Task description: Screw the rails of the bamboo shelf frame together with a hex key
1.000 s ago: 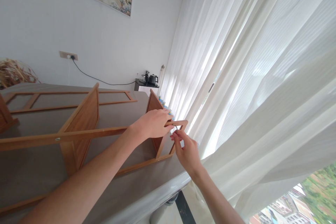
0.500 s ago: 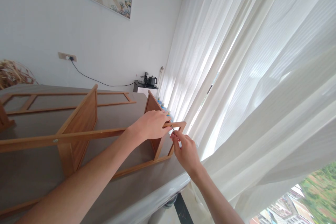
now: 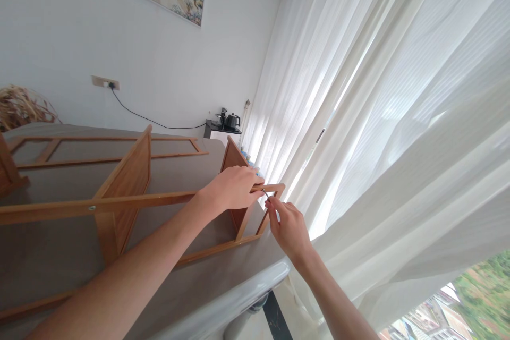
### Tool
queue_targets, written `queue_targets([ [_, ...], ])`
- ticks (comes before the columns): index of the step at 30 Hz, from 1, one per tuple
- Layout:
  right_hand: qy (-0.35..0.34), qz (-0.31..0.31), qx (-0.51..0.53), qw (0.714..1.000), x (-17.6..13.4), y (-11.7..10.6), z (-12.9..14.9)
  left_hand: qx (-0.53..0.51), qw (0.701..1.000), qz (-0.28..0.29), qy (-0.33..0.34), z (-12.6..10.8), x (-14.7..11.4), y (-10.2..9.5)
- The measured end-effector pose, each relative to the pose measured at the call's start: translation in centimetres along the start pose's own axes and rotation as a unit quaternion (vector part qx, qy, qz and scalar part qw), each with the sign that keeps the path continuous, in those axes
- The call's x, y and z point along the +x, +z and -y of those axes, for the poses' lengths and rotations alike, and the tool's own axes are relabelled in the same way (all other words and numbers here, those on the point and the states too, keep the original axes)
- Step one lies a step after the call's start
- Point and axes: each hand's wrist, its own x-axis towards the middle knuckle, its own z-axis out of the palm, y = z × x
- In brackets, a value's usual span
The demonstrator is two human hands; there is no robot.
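Observation:
A wooden shelf frame (image 3: pixel 159 201) lies on its side, with a slatted shelf board (image 3: pixel 129 180) set across it and another board (image 3: pixel 235 158) near its right end. My left hand (image 3: pixel 235 187) is closed around the top rail near that end. Between the thumb and fingers of my right hand (image 3: pixel 289 228) is a thin metal hex key (image 3: pixel 265 193), its tip reaching the rail beside my left thumb. The fastener there is too small to make out. A metal bolt head (image 3: pixel 92 207) shows in the rail further left.
The frame rests on a grey-covered table (image 3: pixel 175 172). White curtains (image 3: pixel 382 170) hang close on the right. A clear rolled edge of sheeting (image 3: pixel 239 297) runs along the near side. A black kettle (image 3: pixel 232 120) stands on a small stand behind, with a cord to a wall socket.
My right hand has shifted slightly right and down, and its fingers have turned a little on the hex key. My left hand keeps its hold on the rail. The whole view has shifted slightly.

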Motion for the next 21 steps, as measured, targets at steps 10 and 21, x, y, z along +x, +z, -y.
queue_targets([
  [10,0.021,0.035,0.023,0.999,0.8,-1.5,-0.3,-0.008,1.000,-0.007,0.007,0.2,0.0,0.2],
  [21,0.147,0.089,0.290,0.941,0.4,0.4,2.7,-0.014,1.000,-0.010,0.007,0.3,0.1,0.3],
])
